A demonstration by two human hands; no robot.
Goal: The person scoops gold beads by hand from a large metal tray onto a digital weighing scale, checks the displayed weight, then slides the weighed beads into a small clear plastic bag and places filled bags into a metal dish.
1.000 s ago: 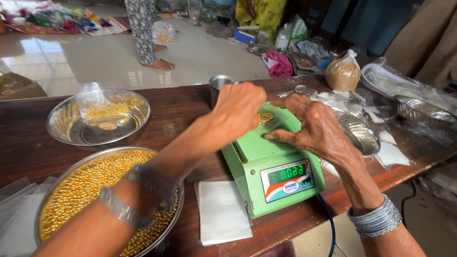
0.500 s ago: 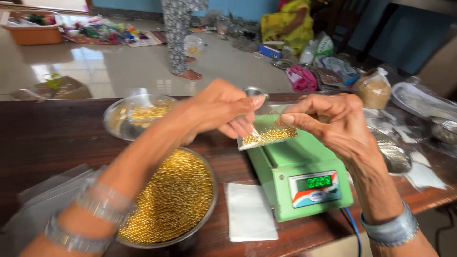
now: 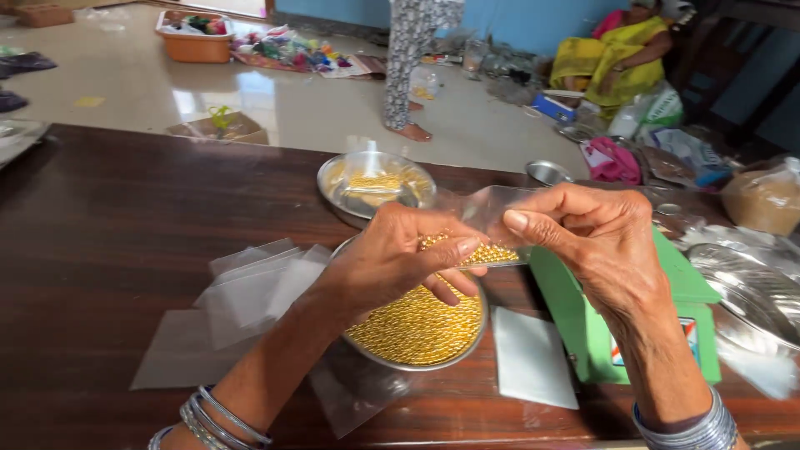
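Pinching a small clear plastic pouch (image 3: 492, 229) of golden beads between both hands, we hold it just above the steel bowl (image 3: 417, 333) that is heaped with the same beads. Our left hand (image 3: 400, 262) curls over the pouch's near end, thumb and fingertips closed on the film; our right hand (image 3: 596, 246) grips the far end, thumb pressed flat along its top edge and fingers folded behind. The film looks thin, limp and slick, and the beads inside would likely shift and spill if it tips, so we judge the upper edge, held level, to be the safest place to grip. Both wrists are bent inward over the dark wooden table (image 3: 125, 217), bangles showing at each forearm. A green weighing scale (image 3: 683, 287) sits beneath the right hand, empty pouches (image 3: 250, 287) lie to the left, and a second steel dish (image 3: 375, 187) stands beyond.
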